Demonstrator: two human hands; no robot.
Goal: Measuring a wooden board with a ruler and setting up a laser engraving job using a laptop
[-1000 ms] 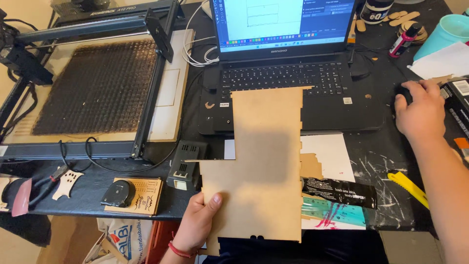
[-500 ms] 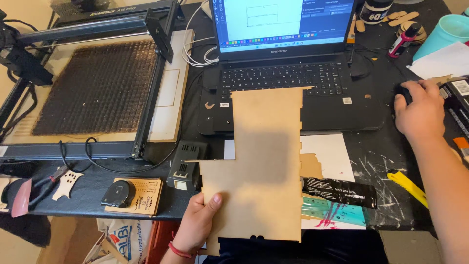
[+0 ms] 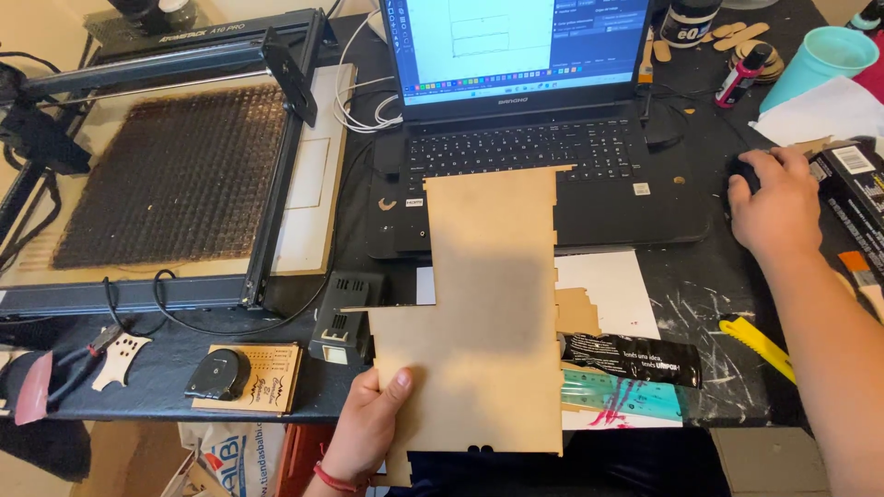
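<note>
Nothing shifted since a second ago. Left hand (image 3: pixel 364 433) still pinching the board (image 3: pixel 488 313) by its lower corner, raised flat over the laptop (image 3: pixel 534 138) front for viewing. Right hand (image 3: pixel 778 207) right of laptop, cupped closed over a mouse (image 3: pixel 742 170).

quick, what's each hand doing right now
Left hand: closed on the lower edge of the cut wooden board.
Right hand: curled over a black computer mouse on the desk.
</note>
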